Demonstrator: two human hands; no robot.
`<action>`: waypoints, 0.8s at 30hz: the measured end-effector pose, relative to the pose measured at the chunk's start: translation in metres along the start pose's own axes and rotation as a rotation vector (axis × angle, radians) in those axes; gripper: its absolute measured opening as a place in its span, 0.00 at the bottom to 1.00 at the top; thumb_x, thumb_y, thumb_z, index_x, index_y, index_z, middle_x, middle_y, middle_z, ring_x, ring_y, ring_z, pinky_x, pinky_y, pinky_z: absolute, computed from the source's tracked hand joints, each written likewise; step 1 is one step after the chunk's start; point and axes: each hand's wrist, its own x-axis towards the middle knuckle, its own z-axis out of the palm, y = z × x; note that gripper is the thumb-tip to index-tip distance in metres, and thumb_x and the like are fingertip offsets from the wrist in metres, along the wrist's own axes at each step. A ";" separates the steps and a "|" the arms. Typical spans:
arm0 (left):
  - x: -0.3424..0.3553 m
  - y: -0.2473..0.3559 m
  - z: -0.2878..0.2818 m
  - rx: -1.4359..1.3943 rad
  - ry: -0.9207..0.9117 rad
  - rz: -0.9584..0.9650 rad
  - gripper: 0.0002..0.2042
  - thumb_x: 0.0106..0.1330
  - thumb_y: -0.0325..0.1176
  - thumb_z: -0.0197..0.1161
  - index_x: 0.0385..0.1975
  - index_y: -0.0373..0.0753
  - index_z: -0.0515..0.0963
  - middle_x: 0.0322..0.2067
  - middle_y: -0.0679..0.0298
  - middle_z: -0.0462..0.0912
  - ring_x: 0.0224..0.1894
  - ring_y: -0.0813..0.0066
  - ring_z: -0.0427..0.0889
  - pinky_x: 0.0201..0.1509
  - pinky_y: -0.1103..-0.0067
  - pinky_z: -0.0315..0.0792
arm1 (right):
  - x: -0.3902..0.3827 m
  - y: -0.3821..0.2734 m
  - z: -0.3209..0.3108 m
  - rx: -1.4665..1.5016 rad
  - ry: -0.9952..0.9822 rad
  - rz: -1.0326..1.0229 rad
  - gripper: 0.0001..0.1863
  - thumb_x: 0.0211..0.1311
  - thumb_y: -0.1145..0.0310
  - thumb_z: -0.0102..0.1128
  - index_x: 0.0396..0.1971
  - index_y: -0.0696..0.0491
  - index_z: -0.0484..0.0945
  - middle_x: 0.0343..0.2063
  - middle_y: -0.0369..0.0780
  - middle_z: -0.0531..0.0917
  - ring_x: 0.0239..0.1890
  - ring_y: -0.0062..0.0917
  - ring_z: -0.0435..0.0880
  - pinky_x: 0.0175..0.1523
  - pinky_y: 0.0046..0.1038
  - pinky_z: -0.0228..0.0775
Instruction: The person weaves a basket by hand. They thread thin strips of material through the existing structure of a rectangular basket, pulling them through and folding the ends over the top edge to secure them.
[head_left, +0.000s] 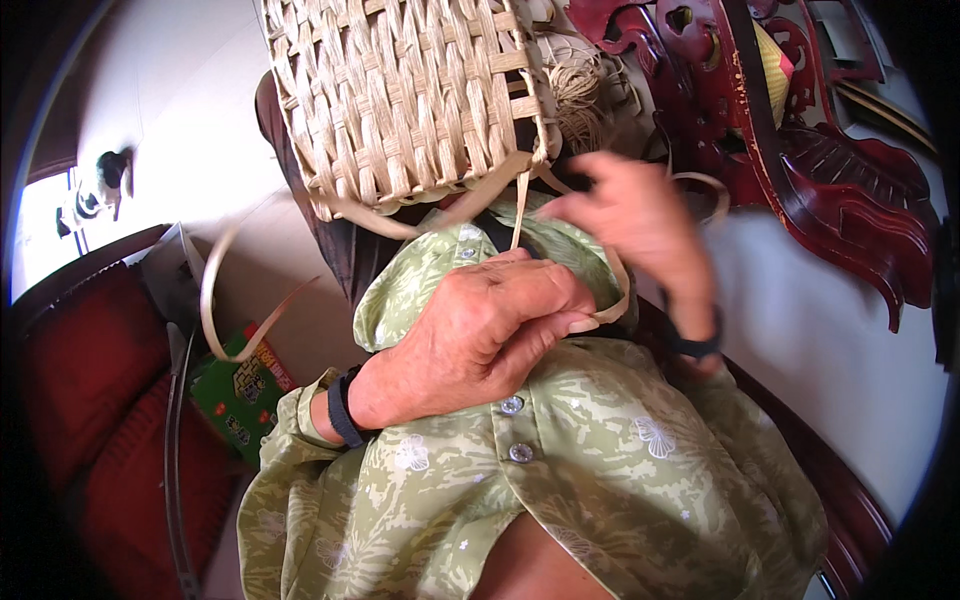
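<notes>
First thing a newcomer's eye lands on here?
Probably the big woven basket at top centre, its pale weave filling much of that area. Then the left hand mid-frame, pinching a pale strip, with the blurred right hand to its upper right. The carved dark-red wooden furniture stands out at upper right.

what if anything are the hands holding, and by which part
The left hand is closed on a pale strip that runs up toward the basket; whether mid-length or at an end is hidden. The right hand is blurred, so its hold can't be told.
</notes>
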 end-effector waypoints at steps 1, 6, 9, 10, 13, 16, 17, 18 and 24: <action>-0.001 -0.001 -0.002 0.003 0.007 0.003 0.04 0.61 0.24 0.66 0.33 0.33 0.79 0.29 0.60 0.81 0.30 0.62 0.78 0.34 0.73 0.72 | 0.006 -0.008 0.027 -0.139 0.025 -0.076 0.25 0.56 0.48 0.70 0.27 0.59 0.78 0.19 0.49 0.79 0.19 0.39 0.76 0.31 0.41 0.71; -0.007 -0.005 -0.009 0.002 0.026 -0.045 0.03 0.62 0.24 0.65 0.33 0.33 0.79 0.29 0.60 0.82 0.30 0.61 0.79 0.34 0.73 0.72 | -0.018 0.017 -0.019 0.797 0.099 0.123 0.19 0.66 0.55 0.59 0.30 0.58 0.79 0.16 0.28 0.74 0.15 0.10 0.67 0.19 0.15 0.54; -0.006 -0.003 -0.009 -0.030 0.011 -0.019 0.03 0.63 0.25 0.65 0.33 0.33 0.79 0.29 0.61 0.82 0.30 0.61 0.79 0.34 0.73 0.72 | -0.064 0.142 -0.149 1.602 0.224 -0.259 0.14 0.72 0.65 0.45 0.27 0.57 0.70 0.16 0.31 0.65 0.18 0.16 0.60 0.25 0.21 0.55; -0.005 -0.003 -0.008 -0.033 -0.004 -0.005 0.03 0.63 0.25 0.65 0.33 0.34 0.79 0.29 0.61 0.82 0.30 0.61 0.79 0.34 0.73 0.72 | -0.083 0.182 -0.196 1.907 0.204 -0.365 0.14 0.74 0.70 0.39 0.25 0.55 0.66 0.16 0.33 0.63 0.19 0.18 0.58 0.27 0.24 0.56; 0.000 -0.005 -0.009 -0.052 -0.021 0.006 0.03 0.63 0.26 0.65 0.33 0.34 0.79 0.28 0.61 0.81 0.29 0.61 0.79 0.35 0.73 0.72 | -0.147 0.291 -0.268 1.452 1.267 -0.427 0.16 0.72 0.66 0.48 0.29 0.63 0.73 0.17 0.36 0.71 0.18 0.19 0.64 0.23 0.21 0.57; 0.004 -0.006 -0.005 -0.092 -0.004 0.031 0.03 0.63 0.26 0.65 0.33 0.34 0.79 0.27 0.61 0.80 0.29 0.61 0.78 0.35 0.72 0.71 | -0.126 0.265 -0.248 0.468 1.610 0.497 0.23 0.68 0.55 0.56 0.31 0.64 0.82 0.16 0.39 0.78 0.14 0.19 0.68 0.19 0.20 0.57; 0.005 -0.004 -0.005 -0.097 -0.004 0.032 0.03 0.63 0.26 0.65 0.33 0.34 0.79 0.27 0.61 0.80 0.29 0.62 0.78 0.35 0.72 0.71 | -0.126 0.245 -0.241 0.108 1.265 0.737 0.26 0.62 0.46 0.61 0.29 0.58 0.86 0.15 0.39 0.81 0.11 0.17 0.70 0.16 0.19 0.58; 0.007 -0.003 -0.006 -0.094 -0.014 0.034 0.03 0.63 0.26 0.65 0.32 0.34 0.79 0.27 0.61 0.80 0.29 0.62 0.78 0.36 0.72 0.71 | -0.113 0.218 -0.228 -0.125 0.955 0.886 0.28 0.58 0.42 0.64 0.36 0.56 0.86 0.16 0.36 0.81 0.11 0.16 0.69 0.17 0.19 0.59; 0.007 0.000 -0.004 -0.011 -0.002 0.027 0.03 0.62 0.25 0.65 0.32 0.34 0.79 0.27 0.61 0.80 0.28 0.62 0.78 0.33 0.73 0.71 | 0.005 -0.003 -0.013 0.137 -0.109 0.032 0.33 0.57 0.48 0.69 0.46 0.66 0.75 0.24 0.41 0.84 0.26 0.22 0.82 0.30 0.26 0.75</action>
